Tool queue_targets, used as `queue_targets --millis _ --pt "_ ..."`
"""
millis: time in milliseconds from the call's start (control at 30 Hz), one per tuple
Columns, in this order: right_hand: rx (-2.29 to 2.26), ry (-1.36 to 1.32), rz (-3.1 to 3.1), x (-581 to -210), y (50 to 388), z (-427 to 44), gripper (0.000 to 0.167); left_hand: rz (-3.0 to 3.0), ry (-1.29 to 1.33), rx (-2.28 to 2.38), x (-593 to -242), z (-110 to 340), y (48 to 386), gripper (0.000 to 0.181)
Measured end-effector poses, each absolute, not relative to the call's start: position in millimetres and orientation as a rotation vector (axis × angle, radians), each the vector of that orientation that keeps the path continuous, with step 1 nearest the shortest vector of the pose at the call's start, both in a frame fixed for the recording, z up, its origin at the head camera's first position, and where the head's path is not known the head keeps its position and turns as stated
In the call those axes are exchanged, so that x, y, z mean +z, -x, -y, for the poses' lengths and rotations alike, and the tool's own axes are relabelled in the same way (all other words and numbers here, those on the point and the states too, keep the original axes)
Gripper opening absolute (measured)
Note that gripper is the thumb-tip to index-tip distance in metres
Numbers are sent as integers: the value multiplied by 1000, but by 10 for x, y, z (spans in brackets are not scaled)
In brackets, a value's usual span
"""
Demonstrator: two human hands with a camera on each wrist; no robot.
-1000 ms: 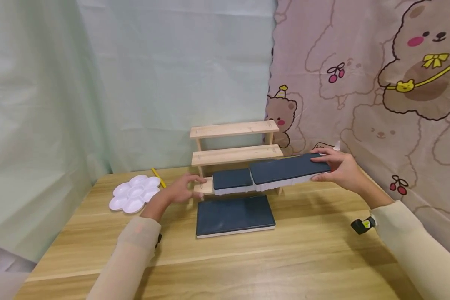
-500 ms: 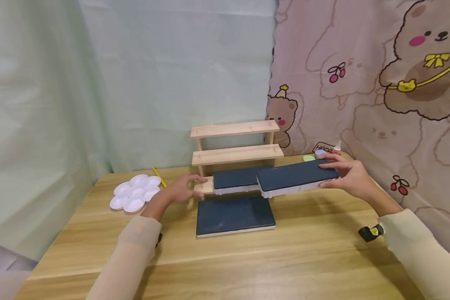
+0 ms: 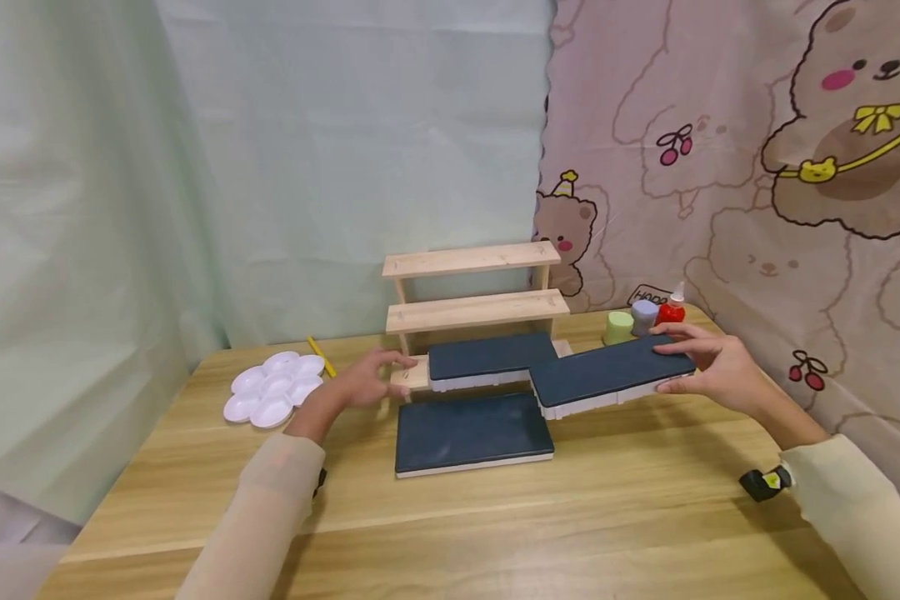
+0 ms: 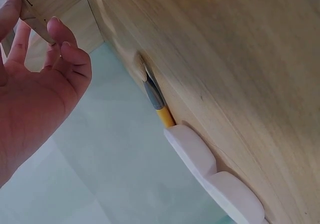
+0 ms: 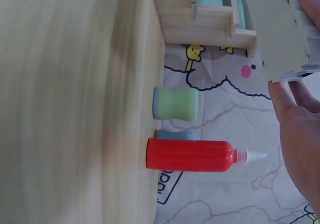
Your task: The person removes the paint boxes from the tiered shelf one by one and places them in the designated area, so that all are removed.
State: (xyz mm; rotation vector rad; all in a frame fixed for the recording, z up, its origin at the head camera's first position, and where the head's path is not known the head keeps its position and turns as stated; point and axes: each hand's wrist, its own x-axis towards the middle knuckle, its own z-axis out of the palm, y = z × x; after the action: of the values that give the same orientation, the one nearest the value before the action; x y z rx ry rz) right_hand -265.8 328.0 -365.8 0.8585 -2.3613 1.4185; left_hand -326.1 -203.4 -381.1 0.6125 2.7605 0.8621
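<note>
A three-tier wooden rack (image 3: 476, 312) stands at the back of the table. My left hand (image 3: 365, 379) grips the left end of its lowest shelf (image 3: 412, 375); in the left wrist view that hand (image 4: 42, 78) has its fingers curled round the wood. On the lowest shelf lies a dark-topped, white-sided case (image 3: 487, 357). My right hand (image 3: 727, 375) pinches the right end of a similar case (image 3: 607, 371), held tilted, its left end by the shelved one. In the right wrist view its pale underside (image 5: 277, 31) shows above my hand (image 5: 305, 134). Another dark case (image 3: 472, 433) lies in front of the rack.
A white flower-shaped palette (image 3: 276, 387) and a yellow-handled brush (image 3: 320, 355) lie at the left. Behind the held case stand a green jar (image 3: 618, 327), a bluish jar (image 3: 644, 316) and a red bottle (image 3: 671, 312). Curtains hang behind the table.
My right hand has moved right and toward the front with its case, uncovering more of the shelved case, the jars and the red bottle. My left hand has stayed at the shelf end.
</note>
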Motion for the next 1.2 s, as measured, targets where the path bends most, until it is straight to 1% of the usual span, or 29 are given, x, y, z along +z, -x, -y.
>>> queue_targets --millis 300,500,933,1200 --pt "1336 -755 2438 -3685 2586 -3341 46 -2750 -700 911 -3814 2023 3247 49" --pt "1205 -684 2510 -3738 2579 -3378 46 -2753 -685 908 -3816 2015 3243 48" --pt "1213 -681 2524 -3823 2625 -3390 43 -2764 -634 892 -3792 2016 3222 49" --pt "1126 -700 2542 -3853 2651 -3386 43 -2769 -622 876 -3793 2027 3226 50"
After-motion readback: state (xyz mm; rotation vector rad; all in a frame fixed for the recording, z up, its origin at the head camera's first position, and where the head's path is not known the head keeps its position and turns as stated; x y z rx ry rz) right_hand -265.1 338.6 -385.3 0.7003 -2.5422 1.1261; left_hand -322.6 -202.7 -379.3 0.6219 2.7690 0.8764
